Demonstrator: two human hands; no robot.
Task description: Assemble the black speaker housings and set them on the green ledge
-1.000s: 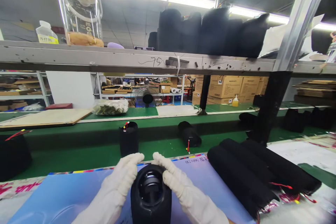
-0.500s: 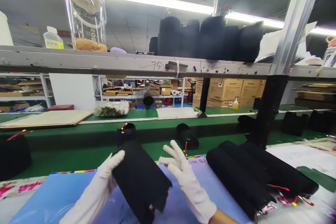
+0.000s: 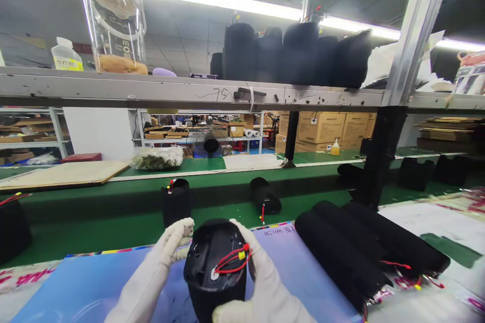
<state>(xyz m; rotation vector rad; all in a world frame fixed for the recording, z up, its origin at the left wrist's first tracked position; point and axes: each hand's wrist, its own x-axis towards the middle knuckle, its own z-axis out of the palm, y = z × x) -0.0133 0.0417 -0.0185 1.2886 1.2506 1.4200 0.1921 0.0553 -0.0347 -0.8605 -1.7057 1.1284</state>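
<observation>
A black fabric-covered cylinder [image 3: 215, 298] stands in front of me, its recessed plastic end facing up. Red wires [image 3: 231, 262] with a red and yellow connector lie across that end. White gloves cover both hands. My right hand [image 3: 261, 282] is wrapped round the cylinder's right side and lower front. Beside its upper left edge is my left hand [image 3: 172, 245], fingers apart and slightly bent, not gripping it; whether a fingertip touches the rim I cannot tell. Under them lies a blue sheet [image 3: 102, 277].
Several black cylinders [image 3: 341, 257] lie side by side at the right, wires toward me. On the green belt [image 3: 223, 212] are an upright cylinder [image 3: 177, 204] and a lying one [image 3: 265, 197]. A metal shelf [image 3: 170, 88] crosses above, bearing a large clear jug [image 3: 117, 25] and more black cylinders.
The cylinder has turned from tilted to upright, its wired end now up. My right hand has closed round it, and my left hand has let go. The view has shifted slightly.
</observation>
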